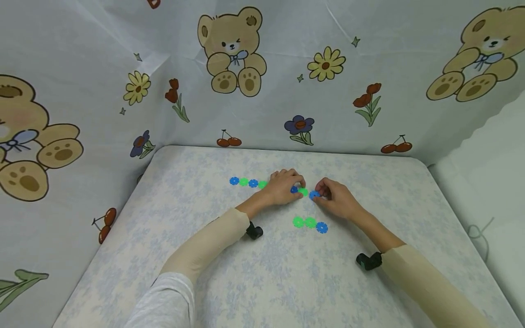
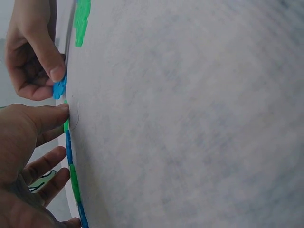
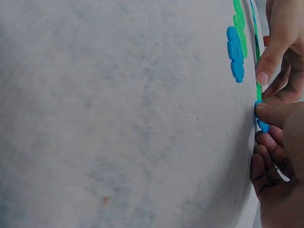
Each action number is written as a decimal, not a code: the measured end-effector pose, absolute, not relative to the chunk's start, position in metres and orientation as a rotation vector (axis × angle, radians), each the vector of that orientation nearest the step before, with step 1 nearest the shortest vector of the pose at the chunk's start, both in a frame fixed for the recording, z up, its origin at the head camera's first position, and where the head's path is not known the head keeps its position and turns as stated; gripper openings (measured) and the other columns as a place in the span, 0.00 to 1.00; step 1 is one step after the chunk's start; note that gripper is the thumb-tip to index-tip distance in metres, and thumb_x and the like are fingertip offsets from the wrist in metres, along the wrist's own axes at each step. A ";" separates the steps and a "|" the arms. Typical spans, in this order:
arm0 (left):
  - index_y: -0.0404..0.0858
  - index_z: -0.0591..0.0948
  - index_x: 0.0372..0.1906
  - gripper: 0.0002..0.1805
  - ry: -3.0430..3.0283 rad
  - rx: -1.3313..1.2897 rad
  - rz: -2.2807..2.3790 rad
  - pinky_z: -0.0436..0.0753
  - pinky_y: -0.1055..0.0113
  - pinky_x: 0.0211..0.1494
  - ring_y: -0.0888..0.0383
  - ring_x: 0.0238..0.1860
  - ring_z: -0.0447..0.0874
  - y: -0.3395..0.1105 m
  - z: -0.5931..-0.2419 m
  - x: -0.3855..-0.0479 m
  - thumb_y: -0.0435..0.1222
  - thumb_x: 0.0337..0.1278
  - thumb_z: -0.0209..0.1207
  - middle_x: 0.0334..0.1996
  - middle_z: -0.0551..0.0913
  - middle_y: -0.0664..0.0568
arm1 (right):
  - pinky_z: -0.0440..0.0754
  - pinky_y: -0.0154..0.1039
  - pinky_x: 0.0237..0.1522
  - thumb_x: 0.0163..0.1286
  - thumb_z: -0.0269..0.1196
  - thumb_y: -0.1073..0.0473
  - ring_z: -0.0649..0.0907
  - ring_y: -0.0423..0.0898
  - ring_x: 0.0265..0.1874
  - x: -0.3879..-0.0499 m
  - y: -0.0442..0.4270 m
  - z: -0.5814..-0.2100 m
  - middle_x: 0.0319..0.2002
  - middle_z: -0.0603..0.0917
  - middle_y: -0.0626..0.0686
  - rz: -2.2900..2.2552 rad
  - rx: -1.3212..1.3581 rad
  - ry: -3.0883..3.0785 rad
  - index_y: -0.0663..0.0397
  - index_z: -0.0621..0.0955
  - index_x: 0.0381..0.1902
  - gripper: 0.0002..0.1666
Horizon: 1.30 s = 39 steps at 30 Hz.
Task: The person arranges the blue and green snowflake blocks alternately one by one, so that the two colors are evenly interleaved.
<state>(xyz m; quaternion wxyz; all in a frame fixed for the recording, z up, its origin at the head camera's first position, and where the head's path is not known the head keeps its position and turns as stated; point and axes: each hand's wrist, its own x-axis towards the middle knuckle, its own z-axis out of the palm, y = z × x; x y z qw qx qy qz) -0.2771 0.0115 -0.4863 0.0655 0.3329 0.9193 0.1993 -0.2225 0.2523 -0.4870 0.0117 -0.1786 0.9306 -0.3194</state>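
Observation:
A row of thin notched plastic discs, alternating blue (image 1: 234,181) and green (image 1: 244,182), runs across the table and passes under my left hand (image 1: 282,187). That hand's thumb and a finger pinch the green disc (image 1: 303,192) at the row's right end. My right hand (image 1: 337,198) pinches a blue disc (image 1: 314,194) just right of it. In the left wrist view this blue disc (image 2: 59,88) is tilted and close to the green one. The right wrist view has thumb and finger on the blue disc (image 3: 263,125); whether the discs touch is unclear.
Nearer to me lie two green discs (image 1: 310,222) and a blue disc (image 1: 321,227), close together. The pale patterned table (image 1: 270,282) ends at a curtain (image 1: 262,118) with bears and flowers. Each wrist wears a small black camera (image 1: 254,231).

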 end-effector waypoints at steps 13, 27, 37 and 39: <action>0.57 0.82 0.60 0.15 2.766 1.001 0.589 0.63 0.35 0.82 0.51 0.70 0.73 0.012 -0.483 -0.276 0.50 0.75 0.66 0.67 0.77 0.57 | 0.77 0.41 0.43 0.73 0.73 0.53 0.79 0.48 0.36 -0.231 0.248 -0.488 0.38 0.83 0.55 -0.934 -0.472 2.951 0.58 0.82 0.47 0.16; 0.56 0.83 0.61 0.15 2.764 1.001 0.580 0.64 0.35 0.82 0.50 0.70 0.73 0.012 -0.484 -0.275 0.50 0.75 0.66 0.67 0.78 0.56 | 0.79 0.45 0.45 0.74 0.72 0.52 0.81 0.49 0.39 -0.222 0.246 -0.489 0.40 0.84 0.57 -0.916 -0.503 2.989 0.59 0.83 0.48 0.17; 0.56 0.82 0.61 0.15 2.767 1.008 0.553 0.64 0.35 0.82 0.49 0.71 0.73 0.012 -0.488 -0.276 0.51 0.76 0.65 0.67 0.77 0.56 | 0.76 0.47 0.51 0.73 0.73 0.52 0.80 0.50 0.47 -0.183 0.225 -0.484 0.44 0.87 0.53 -1.010 -0.599 2.908 0.52 0.85 0.46 0.12; 0.56 0.82 0.60 0.15 2.781 1.008 0.549 0.65 0.36 0.81 0.49 0.71 0.73 0.013 -0.487 -0.276 0.51 0.76 0.65 0.67 0.77 0.56 | 0.75 0.48 0.53 0.71 0.75 0.50 0.78 0.51 0.49 -0.174 0.220 -0.482 0.45 0.87 0.51 -1.027 -0.637 2.865 0.48 0.86 0.45 0.13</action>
